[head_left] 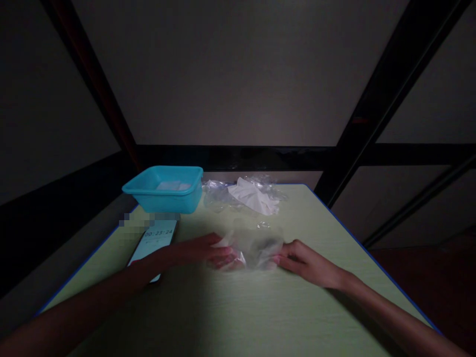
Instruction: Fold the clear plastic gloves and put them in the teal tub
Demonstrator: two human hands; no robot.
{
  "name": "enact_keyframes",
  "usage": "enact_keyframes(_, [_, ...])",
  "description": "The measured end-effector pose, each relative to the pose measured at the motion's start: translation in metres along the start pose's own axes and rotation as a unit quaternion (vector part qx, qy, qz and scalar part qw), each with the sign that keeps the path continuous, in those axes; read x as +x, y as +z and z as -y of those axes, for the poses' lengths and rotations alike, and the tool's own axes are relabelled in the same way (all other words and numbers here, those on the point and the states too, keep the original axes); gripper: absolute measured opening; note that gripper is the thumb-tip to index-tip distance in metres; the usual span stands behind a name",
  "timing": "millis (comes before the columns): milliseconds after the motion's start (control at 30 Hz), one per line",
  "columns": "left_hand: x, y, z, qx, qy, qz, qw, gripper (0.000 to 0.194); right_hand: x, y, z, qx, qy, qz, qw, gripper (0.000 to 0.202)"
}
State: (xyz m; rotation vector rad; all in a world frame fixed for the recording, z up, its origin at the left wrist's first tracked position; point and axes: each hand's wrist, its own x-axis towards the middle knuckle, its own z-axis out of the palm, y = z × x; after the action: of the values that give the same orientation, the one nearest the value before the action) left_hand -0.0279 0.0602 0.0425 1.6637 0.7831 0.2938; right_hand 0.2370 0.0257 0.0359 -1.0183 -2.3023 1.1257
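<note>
A clear plastic bag (pixel 256 250), slightly blurred, is stretched between my two hands just over the table. My left hand (pixel 215 252) is closed on the bag's left end, where some whitish film or thin material shows around the fingers. At the right end, my right hand (pixel 297 258) pinches the bag's edge between thumb and fingers. Whether anything lies inside the bag I cannot tell.
A blue plastic basket (pixel 167 198) with white folded pieces inside stands at the back left. Beside it lie crumpled clear plastic bags (pixel 219 196) and a white crumpled cloth or tissue (pixel 255 196). A phone (pixel 158 243) showing a timer lies under my left forearm on the table (pixel 238 312).
</note>
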Motion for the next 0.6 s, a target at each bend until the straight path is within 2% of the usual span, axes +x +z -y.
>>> enact_keyframes(100, [0.01,-0.007,0.005,-0.092,-0.067,0.06,0.992,0.044,0.009,-0.001,0.001,0.088,0.026,0.006,0.996,0.046])
enact_keyframes(233, [0.017,-0.013,0.01,-0.205,-0.106,0.071,0.97,0.038,0.017,0.001,-0.006,0.152,0.061,-0.014,0.986,0.044])
enact_keyframes(433, [0.018,-0.013,0.012,-0.264,-0.108,0.057,0.957,0.032,0.022,0.007,-0.018,0.158,0.092,-0.052,0.982,0.034])
enact_keyframes(600, [0.006,-0.01,0.008,-0.28,-0.097,-0.02,0.955,0.033,0.022,0.009,-0.015,0.167,0.103,-0.075,0.978,0.024])
